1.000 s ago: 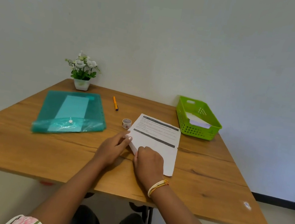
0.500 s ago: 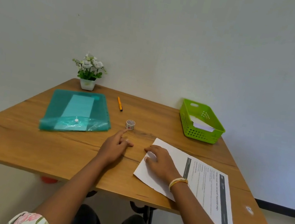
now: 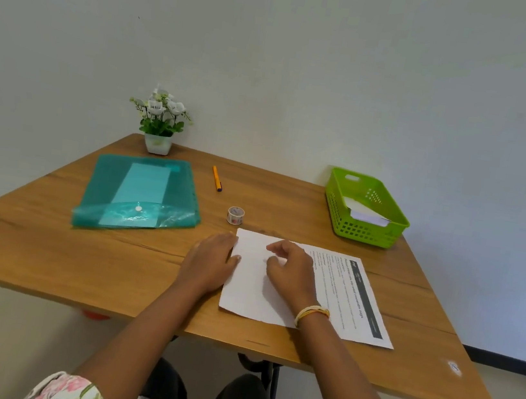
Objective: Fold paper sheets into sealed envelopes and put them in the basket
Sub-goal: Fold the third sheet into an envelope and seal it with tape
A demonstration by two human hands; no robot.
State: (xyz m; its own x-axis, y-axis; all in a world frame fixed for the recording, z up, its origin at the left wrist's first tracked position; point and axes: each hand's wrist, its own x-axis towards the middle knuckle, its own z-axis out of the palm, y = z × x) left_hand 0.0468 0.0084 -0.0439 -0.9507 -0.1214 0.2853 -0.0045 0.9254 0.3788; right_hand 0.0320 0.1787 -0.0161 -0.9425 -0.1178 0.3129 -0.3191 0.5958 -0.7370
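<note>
**Squaring the sheet before the first fold**

A white printed paper sheet [image 3: 279, 289] lies flat on the wooden bench [image 3: 45, 246], just right of the frame's centre, with its dark header band toward the right edge. The left hand [image 3: 212, 260] rests palm down, fingers loosely spread, touching the sheet's left edge with its thumb tip on the paper. The right hand [image 3: 292, 271] sits on the blank left half of the sheet, fingers curled and pressing down, pinching nothing.

The step in hand looks like settling the sheet ahead of a fold. To do it well, the left hand should pin the edge so the thin paper cannot slide on the smooth wood, while the right hand brings one side over, matches corners first, then runs the crease outward from the middle.

Just above the sheet's top left corner stands a small roll of patterned tape [image 3: 235, 215], near enough for sealing yet close enough to be knocked by a lifted flap. Farther up lies an orange pen [image 3: 217, 178]. A translucent teal plastic folder [image 3: 140, 194] occupies the left centre, with a potted white-flowered plant [image 3: 161, 120] behind it. The lime green plastic basket [image 3: 341, 207] waits at the upper right of the bench, white folded paper already inside; nothing lies between it and the sheet.
</note>
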